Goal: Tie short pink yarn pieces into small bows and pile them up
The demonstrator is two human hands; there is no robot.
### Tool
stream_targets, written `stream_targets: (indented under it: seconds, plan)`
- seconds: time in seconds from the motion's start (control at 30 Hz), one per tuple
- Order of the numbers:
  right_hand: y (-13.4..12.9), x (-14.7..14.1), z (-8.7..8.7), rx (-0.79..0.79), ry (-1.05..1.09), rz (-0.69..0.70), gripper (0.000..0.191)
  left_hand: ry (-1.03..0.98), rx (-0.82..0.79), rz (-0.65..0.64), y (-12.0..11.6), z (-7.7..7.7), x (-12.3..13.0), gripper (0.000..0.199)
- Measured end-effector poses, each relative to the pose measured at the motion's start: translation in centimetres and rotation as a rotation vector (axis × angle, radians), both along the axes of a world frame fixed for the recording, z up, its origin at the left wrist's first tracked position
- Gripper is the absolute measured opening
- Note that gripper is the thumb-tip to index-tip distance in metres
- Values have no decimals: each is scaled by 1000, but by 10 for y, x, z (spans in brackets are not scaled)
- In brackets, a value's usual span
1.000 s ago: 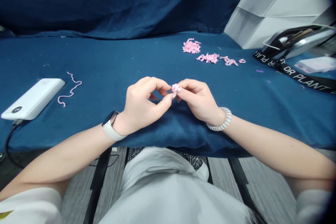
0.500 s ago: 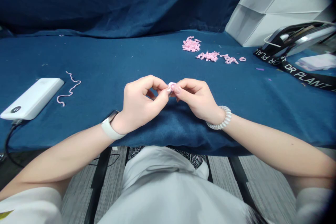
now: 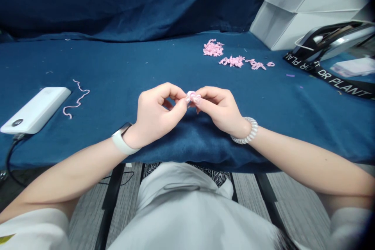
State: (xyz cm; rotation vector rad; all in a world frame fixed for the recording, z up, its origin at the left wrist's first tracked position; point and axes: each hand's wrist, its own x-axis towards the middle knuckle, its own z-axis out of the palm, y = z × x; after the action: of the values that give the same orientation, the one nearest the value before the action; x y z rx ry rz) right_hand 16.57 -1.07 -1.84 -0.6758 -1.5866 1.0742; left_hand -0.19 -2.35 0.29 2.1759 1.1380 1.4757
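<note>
The left hand [image 3: 155, 111] and right hand [image 3: 218, 109] press together at the fingertips, pinching a small pink yarn curl [image 3: 192, 96] from both sides. Its long axis runs roughly side to side, with the fingers covering its ends. It is held just above the blue cloth [image 3: 117, 66]. Ahead lie pink yarn bits [image 3: 213, 48]. To the left, a pink strand [image 3: 76, 99] lies just beside a white power bank [image 3: 35, 110]. To the right lies a black lanyard [image 3: 334, 78].
</note>
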Motion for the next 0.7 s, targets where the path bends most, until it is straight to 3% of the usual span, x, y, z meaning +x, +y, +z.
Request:
stream_targets:
  seconds: [0.2, 0.53, 0.7]
  plan:
    - [-1, -1, 2, 44, -8, -44, 15, 59, 93, -7, 1, -2, 0, 6]
    - [-1, 2, 5, 63, -85, -43, 14, 417, 598, -36, 12, -6, -9, 7]
    - [1, 3, 5, 62, -85, -7, 15, 373, 598, -99, 12, -3, -11, 7]
